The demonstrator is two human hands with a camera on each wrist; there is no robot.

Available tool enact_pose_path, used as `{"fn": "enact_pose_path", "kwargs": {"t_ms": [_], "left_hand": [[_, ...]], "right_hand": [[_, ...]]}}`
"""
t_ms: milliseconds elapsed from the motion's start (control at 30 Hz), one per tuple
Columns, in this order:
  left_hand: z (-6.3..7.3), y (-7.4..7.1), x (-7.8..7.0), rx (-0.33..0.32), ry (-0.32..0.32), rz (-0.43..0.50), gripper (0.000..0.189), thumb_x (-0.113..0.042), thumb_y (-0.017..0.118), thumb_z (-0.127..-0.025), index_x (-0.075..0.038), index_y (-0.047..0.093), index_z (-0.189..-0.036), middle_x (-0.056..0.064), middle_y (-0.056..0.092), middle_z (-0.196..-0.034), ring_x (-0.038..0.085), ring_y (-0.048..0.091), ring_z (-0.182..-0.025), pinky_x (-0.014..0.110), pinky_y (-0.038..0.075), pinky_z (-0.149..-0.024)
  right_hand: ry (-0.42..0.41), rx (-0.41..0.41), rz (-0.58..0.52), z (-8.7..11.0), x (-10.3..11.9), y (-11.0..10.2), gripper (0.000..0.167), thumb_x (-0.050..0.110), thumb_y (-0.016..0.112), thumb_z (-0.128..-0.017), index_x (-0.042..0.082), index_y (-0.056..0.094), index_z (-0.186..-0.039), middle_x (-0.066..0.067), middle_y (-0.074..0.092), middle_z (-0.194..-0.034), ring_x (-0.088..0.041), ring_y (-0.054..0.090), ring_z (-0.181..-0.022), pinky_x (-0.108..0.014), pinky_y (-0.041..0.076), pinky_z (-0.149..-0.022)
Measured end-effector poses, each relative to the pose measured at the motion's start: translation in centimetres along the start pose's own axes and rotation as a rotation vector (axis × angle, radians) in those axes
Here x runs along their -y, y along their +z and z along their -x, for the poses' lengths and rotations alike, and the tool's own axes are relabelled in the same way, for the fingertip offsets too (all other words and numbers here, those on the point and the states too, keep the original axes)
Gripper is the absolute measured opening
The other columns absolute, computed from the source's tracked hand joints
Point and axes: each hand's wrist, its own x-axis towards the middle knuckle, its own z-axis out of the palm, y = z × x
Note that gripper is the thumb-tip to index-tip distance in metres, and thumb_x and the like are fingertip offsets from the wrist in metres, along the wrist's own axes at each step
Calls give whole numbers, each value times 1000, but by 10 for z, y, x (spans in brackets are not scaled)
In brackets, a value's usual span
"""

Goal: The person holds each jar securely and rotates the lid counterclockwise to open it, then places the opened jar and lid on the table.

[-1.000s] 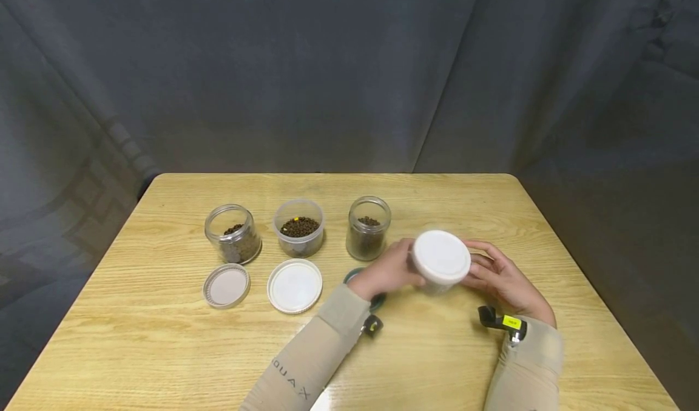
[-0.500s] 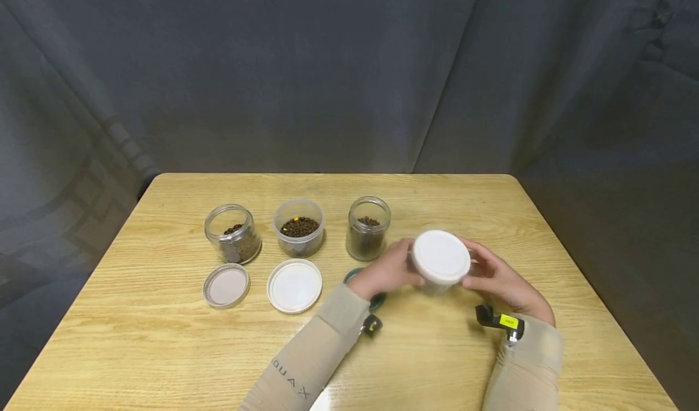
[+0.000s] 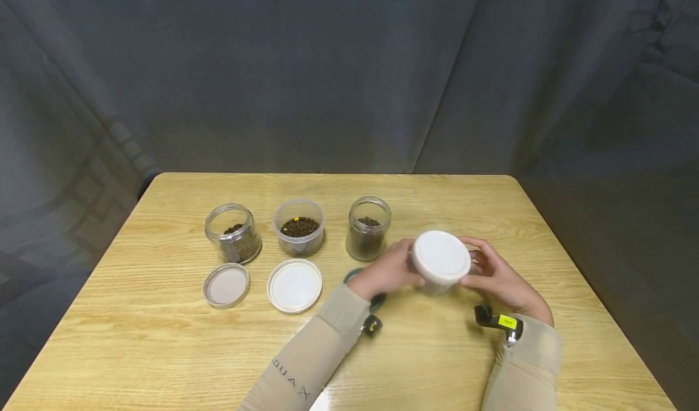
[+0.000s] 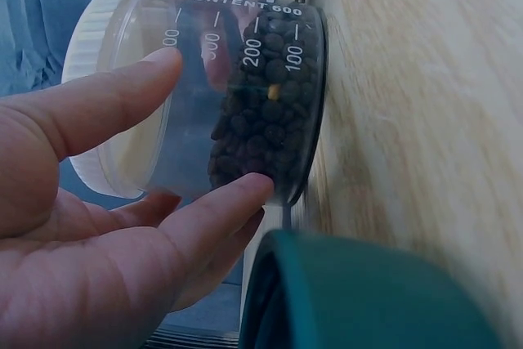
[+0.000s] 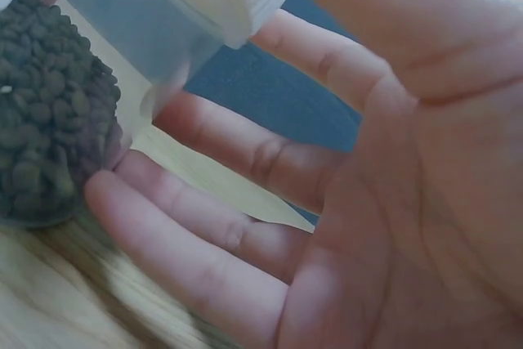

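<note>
Upright between my two hands is a clear plastic tub (image 4: 192, 120) with white measuring marks, part filled with dark bean-like pellets. Its white lid (image 3: 441, 254) sits on top, and its base is right at the tabletop. My left hand (image 3: 390, 269) grips the tub's left side, the thumb toward the lid end and a fingertip low by the pellets. On the opposite side, my right hand (image 3: 505, 280) holds it between thumb and fingers, the fingertips against the wall in the right wrist view. A teal lid (image 4: 368, 296) lies partly hidden beneath my left wrist.
Left of the hands stand a wide glass jar (image 3: 240, 247), a plastic tub without a lid (image 3: 300, 246) and a taller glass jar (image 3: 366, 241), all holding dark pellets. A greyish lid (image 3: 226, 286) and a white lid (image 3: 295, 286) lie before them on the wooden table (image 3: 164, 350).
My right thumb and fingers have shifted on the tub, the thumb coming round to the near side of the lid's edge. The left hand and the other containers stay put.
</note>
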Motion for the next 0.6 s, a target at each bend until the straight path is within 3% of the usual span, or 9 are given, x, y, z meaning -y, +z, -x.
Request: {"fn": "enact_pose_path", "kwargs": {"t_ms": [267, 500, 600], "left_hand": [[0, 0, -1, 0, -16, -3, 84, -10, 84, -81, -3, 39, -152, 17, 46, -152, 28, 48, -137, 43, 39, -115], [0, 1, -1, -5, -26, 6, 84, -10, 83, -81, -4, 39, -152, 16, 46, -152, 28, 49, -136, 42, 41, -114], [0, 1, 0, -8, -34, 18, 81, -11, 82, -83, -4, 39, -152, 15, 46, -152, 27, 49, -136, 42, 42, -113]], "right_hand": [[7, 5, -51, 2, -1, -1, 67, -11, 59, -96, 11, 37, -155, 6, 52, -142, -12, 60, -117, -30, 55, -95], [30, 8, -96, 3, 4, 2, 66, -9, 56, -99, 11, 33, -157, 0, 52, -142, -14, 59, -119, -30, 53, -99], [47, -51, 51, 3, 16, 7, 72, -3, 61, -98, 16, 29, -159, -4, 47, -144, -17, 56, -121, -28, 53, -98]]}}
